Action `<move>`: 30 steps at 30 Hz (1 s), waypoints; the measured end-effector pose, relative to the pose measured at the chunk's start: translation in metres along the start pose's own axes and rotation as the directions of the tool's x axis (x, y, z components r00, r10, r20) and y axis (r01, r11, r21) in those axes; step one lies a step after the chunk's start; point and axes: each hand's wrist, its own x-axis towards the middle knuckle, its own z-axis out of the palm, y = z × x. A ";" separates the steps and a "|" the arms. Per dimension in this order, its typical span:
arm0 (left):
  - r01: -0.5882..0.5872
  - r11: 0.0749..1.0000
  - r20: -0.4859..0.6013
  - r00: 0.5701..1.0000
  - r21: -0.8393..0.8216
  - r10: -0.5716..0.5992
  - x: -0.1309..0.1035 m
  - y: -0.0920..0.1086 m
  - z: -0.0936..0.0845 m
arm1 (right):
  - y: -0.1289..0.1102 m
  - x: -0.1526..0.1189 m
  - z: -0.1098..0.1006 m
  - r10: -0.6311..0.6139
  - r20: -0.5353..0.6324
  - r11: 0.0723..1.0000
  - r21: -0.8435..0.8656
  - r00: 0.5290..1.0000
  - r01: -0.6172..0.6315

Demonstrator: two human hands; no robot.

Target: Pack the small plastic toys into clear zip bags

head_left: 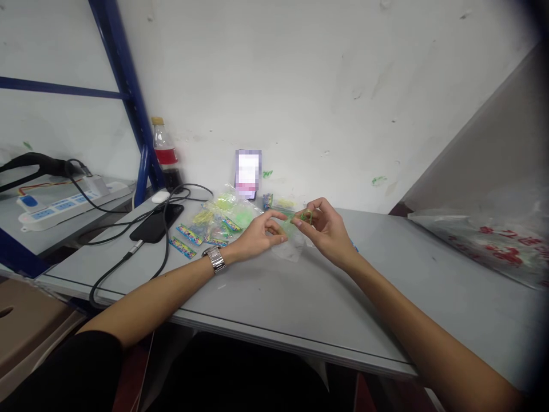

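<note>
A thin green item (307, 216) is pinched between the thumb and fingers of my right hand (326, 232). Close on its left is my left hand (262, 233), with a watch on the wrist; its thumb and index finger are apart, and the index fingertip comes near the green item. Whether they touch cannot be made out. Under and between both hands lies a clear plastic bag (289, 247). Left of my left hand are clear packets (223, 207) with green and yellow contents and colourful printed header cards (189, 234).
A lit phone (247, 173) leans on the wall. To the left are a black phone (156, 224) with cables, a white case (160, 197), a cola bottle (165, 155) and a power strip (75, 207). A large plastic bag (493, 234) stands at the right.
</note>
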 end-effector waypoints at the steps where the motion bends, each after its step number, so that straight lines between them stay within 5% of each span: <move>1: -0.002 1.000 -0.004 1.000 0.020 0.002 0.000 -0.001 0.000 | 0.000 0.000 0.000 -0.006 -0.001 1.000 -0.003 1.000 0.006; 11: -0.014 0.978 -0.011 1.000 0.208 0.017 0.000 -0.003 0.000 | -0.001 0.000 -0.004 -0.019 -0.012 1.000 0.016 1.000 0.019; 30: -0.044 0.977 0.015 0.999 0.208 0.042 0.001 -0.003 -0.001 | -0.014 0.001 -0.011 0.172 0.025 0.959 -0.232 0.985 -0.162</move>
